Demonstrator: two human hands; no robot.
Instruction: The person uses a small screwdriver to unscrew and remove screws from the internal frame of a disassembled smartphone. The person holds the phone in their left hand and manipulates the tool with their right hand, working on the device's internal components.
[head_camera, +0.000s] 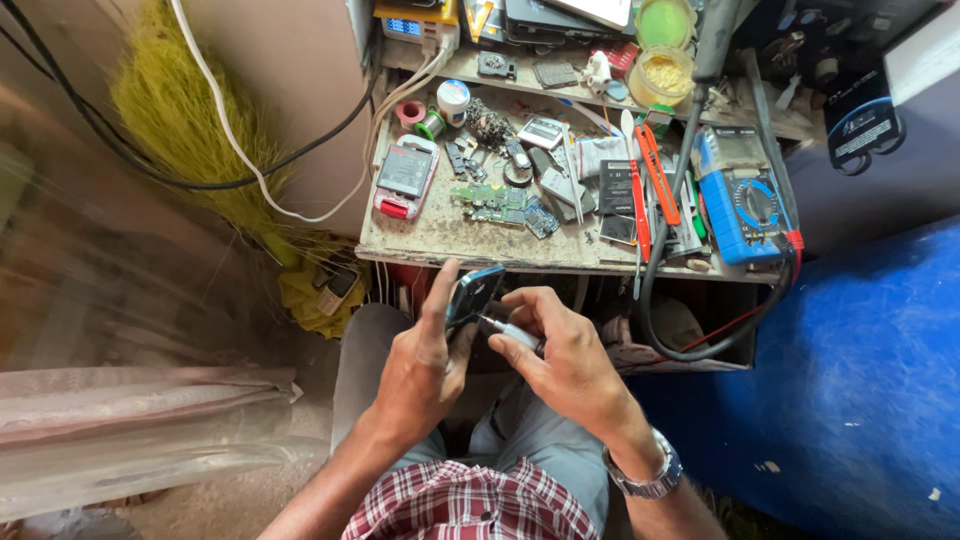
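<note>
Dark, glossy phone (472, 293): light, rigid, likely slippery and fragile; left hand (420, 365) pinches its edges, the safest hold, while right hand (565, 355) fingers pinch a screwdriver (513, 333) against it.

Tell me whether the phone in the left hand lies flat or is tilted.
Tilted: the phone stands on edge in the left hand, thumb along its side; the right hand holds a screwdriver to it.

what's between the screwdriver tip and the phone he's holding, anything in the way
Nothing visible. The left hand holds the phone tilted up, and the right hand points the small screwdriver at its lower edge; the tip looks at or touching it.
</note>
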